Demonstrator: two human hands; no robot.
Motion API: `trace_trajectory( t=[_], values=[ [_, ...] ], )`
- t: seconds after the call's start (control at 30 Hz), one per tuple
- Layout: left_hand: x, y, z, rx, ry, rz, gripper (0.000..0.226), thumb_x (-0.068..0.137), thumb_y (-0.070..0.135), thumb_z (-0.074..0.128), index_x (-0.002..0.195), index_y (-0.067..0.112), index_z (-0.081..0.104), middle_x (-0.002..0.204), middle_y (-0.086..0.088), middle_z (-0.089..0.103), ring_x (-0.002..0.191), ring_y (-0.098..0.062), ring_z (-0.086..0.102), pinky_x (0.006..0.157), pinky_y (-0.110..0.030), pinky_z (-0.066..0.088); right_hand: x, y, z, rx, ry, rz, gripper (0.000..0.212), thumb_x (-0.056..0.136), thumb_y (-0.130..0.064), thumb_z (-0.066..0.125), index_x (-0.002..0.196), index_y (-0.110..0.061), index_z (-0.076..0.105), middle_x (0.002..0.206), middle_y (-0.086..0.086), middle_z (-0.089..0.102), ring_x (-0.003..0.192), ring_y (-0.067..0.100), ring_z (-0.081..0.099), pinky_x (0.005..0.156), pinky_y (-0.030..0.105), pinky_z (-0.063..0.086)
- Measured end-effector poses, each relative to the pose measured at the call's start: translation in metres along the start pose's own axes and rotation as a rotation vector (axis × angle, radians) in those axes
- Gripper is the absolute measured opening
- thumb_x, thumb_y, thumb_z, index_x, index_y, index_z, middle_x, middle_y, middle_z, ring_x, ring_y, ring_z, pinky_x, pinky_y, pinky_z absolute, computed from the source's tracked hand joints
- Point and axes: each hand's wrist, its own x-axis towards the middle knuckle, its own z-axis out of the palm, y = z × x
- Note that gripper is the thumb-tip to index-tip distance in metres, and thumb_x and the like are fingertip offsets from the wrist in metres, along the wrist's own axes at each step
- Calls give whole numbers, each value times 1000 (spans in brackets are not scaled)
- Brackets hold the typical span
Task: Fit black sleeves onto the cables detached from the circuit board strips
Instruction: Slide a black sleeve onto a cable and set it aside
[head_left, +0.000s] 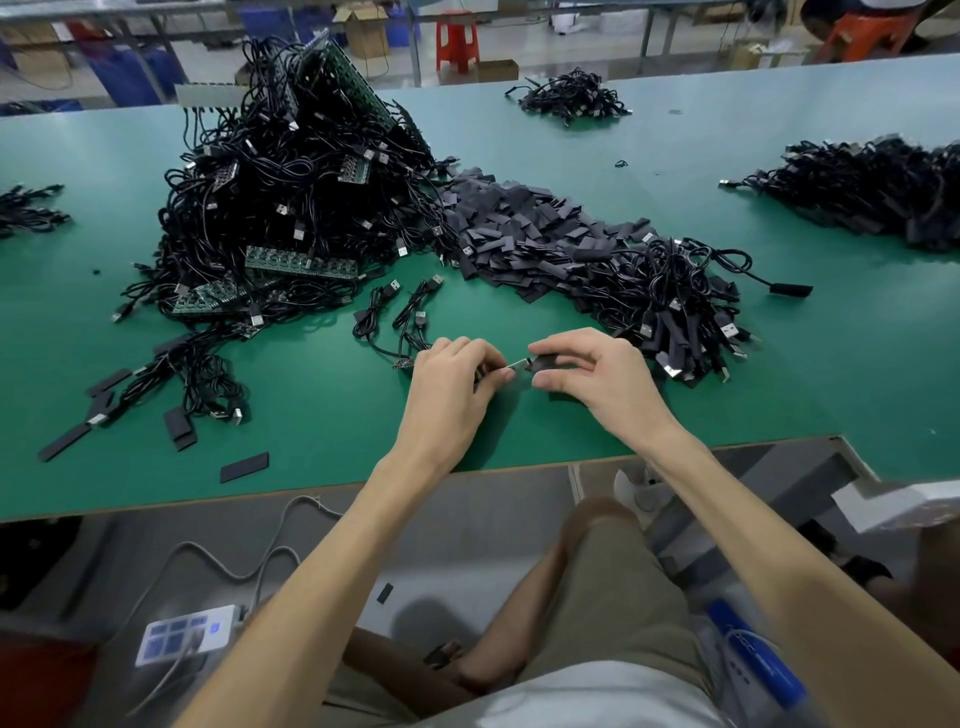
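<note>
head view: left hand (452, 379) pinches a black cable's silver metal plug (515, 365) steady; right hand (587, 374) pinches flat black sleeve (546, 362), mouth facing plug, likely for sliding on.

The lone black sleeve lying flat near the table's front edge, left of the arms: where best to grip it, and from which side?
Probably from above, pinching the black sleeve across its narrow width near the middle. It lies flat on the table, long and thin, running roughly left to right, with nothing touching it, so both long edges are free.
</note>
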Motion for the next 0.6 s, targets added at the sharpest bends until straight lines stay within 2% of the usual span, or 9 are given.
trace_trajectory(
  t=[0.1,0.2,0.3,0.43,0.6],
  values=[
    [-1,1,-3,-20,22,-25,14,90,29,76,91,17,69,89,7,67,90,-19,55,95,-41,40,0,1,0,-4,16,-11,32,83,-3,80,115,-6,75,113,10,70,101,12,71,93,20,54],
    [-1,3,-6,-43,10,-62,16,86,28,80,90,16,70,89,7,67,89,-17,59,98,-45,42,1,2,0,3,44,-16,22,89,-4,76,110,-2,75,110,15,69,92,20,75,87,23,57],
    [-1,4,-8,-89,-9,-87,18,83,25,82,91,14,70,90,4,66,90,-20,61,93,-46,47,1,3,1,20,48,-5,19,87,1,75,106,1,75,108,21,66,83,21,76,80,20,57],
    [-1,4,-7,-75,-21,-103,17,84,25,81,91,15,69,90,3,64,90,-22,60,92,-46,48,0,2,1,16,34,5,19,86,3,76,104,-2,75,106,24,68,79,22,76,78,20,57],
    [-2,3,-6,-6,2,-95,16,85,27,80,90,17,69,88,5,62,88,-19,56,94,-45,45,-1,1,1,66,30,14,16,89,3,73,105,2,74,104,26,69,76,23,76,72,26,60]
  ],
)
